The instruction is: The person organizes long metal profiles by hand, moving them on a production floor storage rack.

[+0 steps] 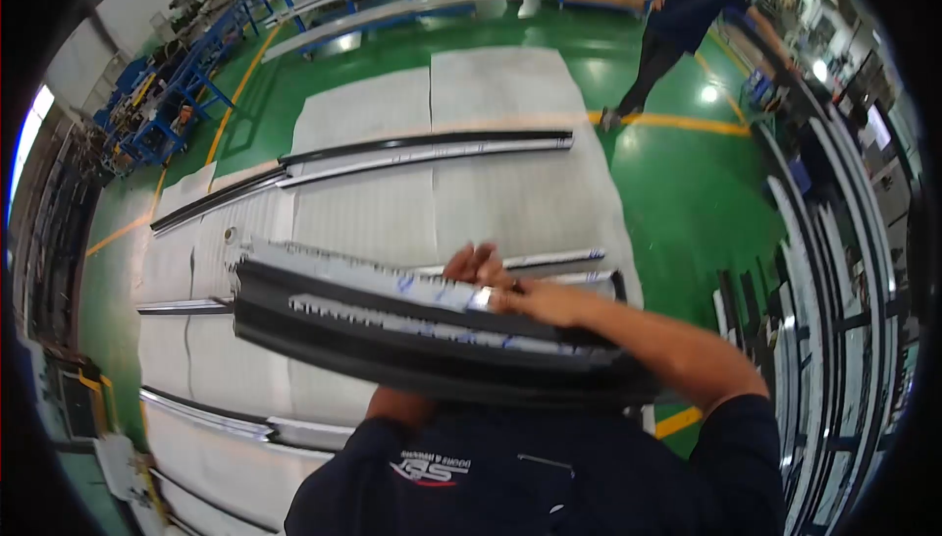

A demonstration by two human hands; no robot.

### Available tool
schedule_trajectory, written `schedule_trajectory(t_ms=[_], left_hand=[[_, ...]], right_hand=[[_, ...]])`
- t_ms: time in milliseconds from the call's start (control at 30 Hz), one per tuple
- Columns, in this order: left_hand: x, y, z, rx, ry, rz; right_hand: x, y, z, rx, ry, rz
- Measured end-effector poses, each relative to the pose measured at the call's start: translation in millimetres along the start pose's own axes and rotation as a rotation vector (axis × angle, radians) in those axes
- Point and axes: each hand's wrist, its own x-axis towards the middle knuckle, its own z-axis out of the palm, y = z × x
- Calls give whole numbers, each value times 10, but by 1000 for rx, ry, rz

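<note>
A bundle of long dark profiles (324, 345), with strips of printed white protective film on them, lies across in front of my chest. My right hand (483, 276) is at the bundle's far upper edge, its fingers curled over beyond the edge and its thumb side against the film. A small shiny whitish patch (481, 297) shows beside the thumb. My left forearm (400, 404) passes beneath the bundle, which hides my left hand. Past my right hand, light profile lengths (559, 259) lie on the white floor sheet (363, 212).
More dark and silvery profiles (427, 146) lie across the sheet further off. A small roll (231, 235) stands near the bundle's left end. Racks of long profiles (834, 271) line the right side. Another person (687, 16) stands at the back right; blue work stands (186, 94) are at the left.
</note>
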Motion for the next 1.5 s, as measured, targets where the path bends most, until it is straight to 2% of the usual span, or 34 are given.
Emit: schedule_trajectory(t_ms=[33, 67, 133, 167, 267, 333, 600, 733, 800, 867, 933, 1000, 1033, 1233, 1333, 1500], left_hand=[[165, 108, 107, 33, 65, 52], [394, 248, 191, 57, 7, 21], [449, 348, 140, 80, -114, 9], [417, 318, 178, 79, -113, 0], [666, 843, 148, 104, -143, 105], [650, 967, 134, 148, -155, 186], [303, 1265, -23, 232, 34, 399], [425, 1878, -171, 355, 123, 525], [487, 1970, -257, 388, 50, 510], [524, 1849, -340, 382, 90, 529], [781, 1988, -432, 341, 77, 538], [978, 2076, -297, 356, 154, 587], [1313, 2286, -435, 352, 109, 574], [2072, 2781, -804, 338, 8, 387], [2540, 2938, -1026, 283, -74, 280], [3228, 3079, -1345, 221, -46, 178]], right_hand=[[-39, -211, -256, 16, -65, 12], [100, -122, -302, 47, 24, -26], [-38, -330, -382, -5, 36, -3], [-85, -396, -390, 2, 41, -2], [350, -703, -824, -149, 45, 10], [540, -774, -940, -250, -28, -47], [1312, -823, -1048, -282, -232, -201], [1968, -1070, -1512, -302, -319, -352], [2291, -1011, -1570, -291, -406, -457], [2188, -981, -1767, -307, -435, -438], [2211, -988, -1988, -243, -442, -438], [2320, -1046, -2160, -264, -458, -404], [2429, -1019, -2469, -289, -421, -390], [2686, -825, -3097, -266, -311, -374], [2726, -694, -3442, -250, -267, -274], [2974, -220, -3800, -134, -118, -154]])
